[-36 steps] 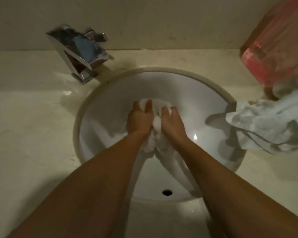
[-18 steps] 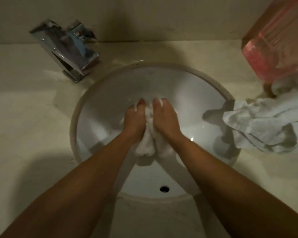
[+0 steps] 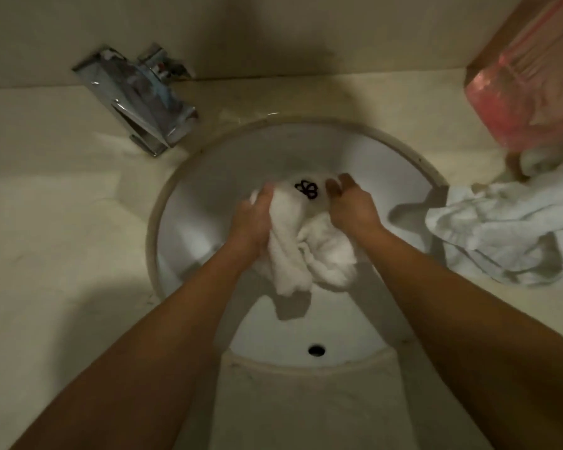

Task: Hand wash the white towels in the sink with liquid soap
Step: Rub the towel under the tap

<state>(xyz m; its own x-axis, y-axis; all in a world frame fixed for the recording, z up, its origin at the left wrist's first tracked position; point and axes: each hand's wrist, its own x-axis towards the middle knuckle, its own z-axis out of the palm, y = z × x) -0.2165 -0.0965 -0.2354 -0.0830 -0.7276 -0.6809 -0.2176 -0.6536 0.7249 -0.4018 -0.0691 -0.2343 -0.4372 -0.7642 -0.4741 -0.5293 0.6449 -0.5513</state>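
Observation:
A white towel (image 3: 301, 241) with a small black embroidered mark near its far edge is bunched in the middle of the round white sink (image 3: 208, 177). My left hand (image 3: 252, 219) grips the towel's left side, fingers curled into the cloth. My right hand (image 3: 351, 206) holds its right side, with the fingertips curled over the far edge. The towel's near end hangs down toward the basin floor. A second white towel (image 3: 501, 232) lies crumpled on the counter at the sink's right rim.
A chrome faucet (image 3: 143, 102) stands at the back left of the sink. A pink translucent container (image 3: 527, 86) sits at the back right on the beige counter (image 3: 56, 254). The overflow hole (image 3: 316, 349) shows on the sink's near wall.
My hands were pressed together around the bunched towel; now they have moved apart, spreading the cloth so its black mark shows. The view shifted slightly.

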